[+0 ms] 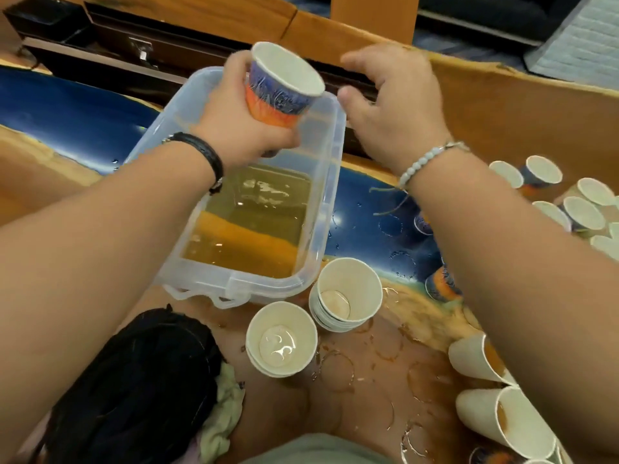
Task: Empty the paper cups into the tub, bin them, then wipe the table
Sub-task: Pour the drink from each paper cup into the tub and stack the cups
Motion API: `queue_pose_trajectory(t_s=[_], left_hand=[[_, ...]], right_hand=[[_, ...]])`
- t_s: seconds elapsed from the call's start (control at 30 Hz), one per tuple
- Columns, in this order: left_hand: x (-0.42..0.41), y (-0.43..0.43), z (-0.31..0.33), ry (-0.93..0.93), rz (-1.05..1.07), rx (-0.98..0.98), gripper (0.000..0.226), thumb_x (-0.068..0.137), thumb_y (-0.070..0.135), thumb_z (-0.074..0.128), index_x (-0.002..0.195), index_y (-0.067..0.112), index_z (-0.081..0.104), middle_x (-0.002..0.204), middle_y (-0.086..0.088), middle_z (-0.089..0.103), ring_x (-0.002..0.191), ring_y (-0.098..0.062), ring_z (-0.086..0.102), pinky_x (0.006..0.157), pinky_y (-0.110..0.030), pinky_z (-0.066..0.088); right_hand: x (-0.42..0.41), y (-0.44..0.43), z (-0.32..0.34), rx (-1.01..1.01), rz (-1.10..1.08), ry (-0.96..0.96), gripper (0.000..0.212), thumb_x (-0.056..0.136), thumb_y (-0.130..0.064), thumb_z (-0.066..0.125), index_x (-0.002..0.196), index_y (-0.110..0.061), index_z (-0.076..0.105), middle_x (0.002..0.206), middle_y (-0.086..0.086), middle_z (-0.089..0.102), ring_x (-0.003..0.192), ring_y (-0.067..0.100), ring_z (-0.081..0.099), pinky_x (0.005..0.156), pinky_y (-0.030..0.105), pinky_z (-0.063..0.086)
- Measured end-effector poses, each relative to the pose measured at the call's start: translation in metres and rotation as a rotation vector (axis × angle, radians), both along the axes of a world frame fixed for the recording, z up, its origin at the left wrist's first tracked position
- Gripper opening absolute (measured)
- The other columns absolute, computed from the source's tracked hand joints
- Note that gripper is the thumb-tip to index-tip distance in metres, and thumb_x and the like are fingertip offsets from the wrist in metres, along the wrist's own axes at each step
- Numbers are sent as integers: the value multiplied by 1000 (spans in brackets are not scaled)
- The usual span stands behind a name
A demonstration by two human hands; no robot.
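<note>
My left hand grips a blue and orange paper cup, tilted with its empty white mouth facing up and to the right, above the far end of a clear plastic tub. Amber liquid fills the tub's bottom. My right hand hovers open just right of the cup, over the tub's far right corner, holding nothing. Two short stacks of nested cups stand in front of the tub with dregs inside.
Several more cups stand at the right edge and lie tipped at the lower right. The wood and blue resin table is wet with ring stains. A black bag and pale cloth lie at the lower left.
</note>
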State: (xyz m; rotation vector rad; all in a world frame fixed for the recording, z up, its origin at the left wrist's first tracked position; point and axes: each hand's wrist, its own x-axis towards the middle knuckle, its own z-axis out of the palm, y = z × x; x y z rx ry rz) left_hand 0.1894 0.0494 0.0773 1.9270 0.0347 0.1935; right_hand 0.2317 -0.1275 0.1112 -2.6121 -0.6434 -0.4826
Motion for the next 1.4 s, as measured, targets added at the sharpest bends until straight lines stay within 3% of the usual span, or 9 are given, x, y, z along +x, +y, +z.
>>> queue_pose_trajectory(t_s=[0.1,0.2,0.27,0.47,0.87,1.1,1.27,1.33,1.4], left_hand=[[-6,24,-9,33,59,210,86,68,7,81,133,21,27,113,3,48,90,-9,58,61,-23,57],[-6,38,-20,76,74,405,89,63,15,86,135,20,33,114,0,47,101,-17,54,76,-31,53],[-7,42,-30,159,63,543,85,64,19,86,133,23,36,110,0,49,101,-22,52,80,-35,48],[-7,42,-47,353,17,924,76,68,30,83,128,33,36,100,2,52,87,-22,50,83,-40,41],[-6,39,-51,464,-8,1209,67,71,33,78,126,30,40,95,1,53,97,-27,58,91,-43,37],[-6,31,-53,448,-41,1367,74,72,38,78,133,30,37,115,-4,55,104,-28,58,92,-42,38],[-7,26,-51,402,1,1296,71,71,43,77,129,30,38,112,-2,54,102,-27,58,91,-43,37],[-9,23,-42,318,30,1080,72,69,43,78,128,33,39,115,2,55,104,-25,56,92,-44,36],[-9,13,-27,172,52,823,74,67,42,81,130,35,41,118,6,56,107,-22,55,94,-43,36]], right_hand=[[10,23,-41,-166,-124,287,53,94,-46,45,133,-10,48,139,5,45,131,28,37,106,44,35],[4,41,-69,-218,-162,438,70,96,-48,40,147,-4,23,158,9,11,144,29,9,115,48,19],[2,45,-75,-175,-189,452,72,96,-47,40,149,-4,17,160,6,-1,146,26,1,117,50,14],[-4,36,-74,-195,-179,465,67,99,-43,34,152,-11,8,160,3,-6,147,23,-4,117,52,7],[-4,35,-75,-204,-187,479,65,99,-44,32,152,-15,8,160,-1,-9,147,23,-3,116,54,9],[-3,34,-76,-204,-184,487,65,99,-44,31,152,-15,7,160,-2,-10,147,22,-3,116,54,8],[-3,35,-73,-234,-181,478,68,98,-51,30,152,-16,10,160,-1,-6,147,24,-5,115,57,7],[-4,36,-65,-193,-129,476,72,94,-60,31,152,-21,14,161,-1,0,147,26,-3,115,57,6],[-7,35,-48,-11,-43,477,77,88,-67,39,151,-26,19,159,-2,12,146,26,8,115,54,14]])
